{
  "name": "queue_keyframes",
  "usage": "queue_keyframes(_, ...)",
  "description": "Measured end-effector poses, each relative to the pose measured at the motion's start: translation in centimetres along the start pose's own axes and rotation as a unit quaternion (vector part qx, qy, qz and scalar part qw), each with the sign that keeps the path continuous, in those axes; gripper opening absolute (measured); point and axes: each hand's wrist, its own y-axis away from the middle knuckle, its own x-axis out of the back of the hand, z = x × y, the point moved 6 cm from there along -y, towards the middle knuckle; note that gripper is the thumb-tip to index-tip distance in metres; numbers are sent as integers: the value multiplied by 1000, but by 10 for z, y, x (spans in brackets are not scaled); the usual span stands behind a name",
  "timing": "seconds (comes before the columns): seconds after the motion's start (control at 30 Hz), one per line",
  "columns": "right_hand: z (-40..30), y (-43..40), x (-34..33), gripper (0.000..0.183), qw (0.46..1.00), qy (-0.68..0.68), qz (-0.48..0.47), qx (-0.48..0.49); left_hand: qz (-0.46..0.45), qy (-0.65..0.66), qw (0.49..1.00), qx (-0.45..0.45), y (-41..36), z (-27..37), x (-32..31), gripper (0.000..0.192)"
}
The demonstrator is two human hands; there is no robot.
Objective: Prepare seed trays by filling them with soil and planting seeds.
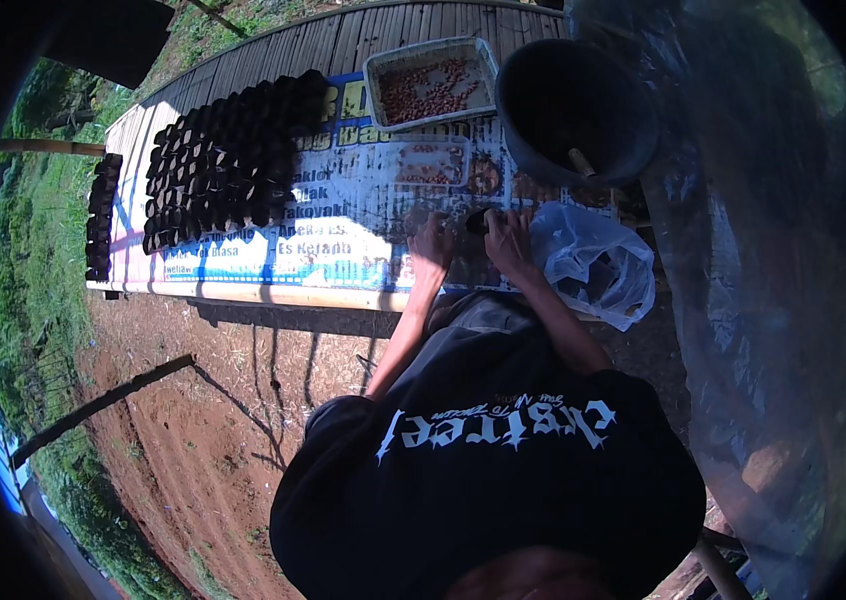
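My right hand (507, 238) touches a small black seedling bag (477, 222) lying on the printed banner that covers the bamboo table; its fingertips are at the bag's right side. My left hand (432, 238) rests low over the banner (325, 195), left of the bag and apart from it, with its fingers bent; I see nothing in it, though shadow hides detail. Beyond the hands lies a shallow clear plastic tray (432, 162) with a few reddish seeds or small bulbs. Close to my right hand sits a crumpled clear plastic bag (595, 262) with dark pieces inside.
A white basin (430, 84) of reddish seeds or bulbs stands at the back, beside a large dark bucket (576, 112) holding dark material and a light-handled tool (581, 162). Rows of filled black seedling bags (220, 161) stand at left. Plastic sheeting (738, 225) hangs at right.
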Motion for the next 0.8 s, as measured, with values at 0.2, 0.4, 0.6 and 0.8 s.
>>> queue_keyframes(0.2, -3, -4, -2, 20, 1000, 4, -13, -12, -14, -8, 1000, 20, 1, 0, 4, 28)
queue_keyframes(0.4, -1, -5, -4, 21, 997, 69, 21, 1, -29, -17, 999, 24, -1, 0, 0, 30)
queue_keyframes(0.6, -5, -7, -8, 25, 997, 71, -8, -12, -9, -21, 1000, 12, 2, -10, -3, 29)
queue_keyframes(0.8, -3, -4, 2, 23, 993, 112, 42, -2, -38, -1, 999, 36, -1, -13, -13, 28)
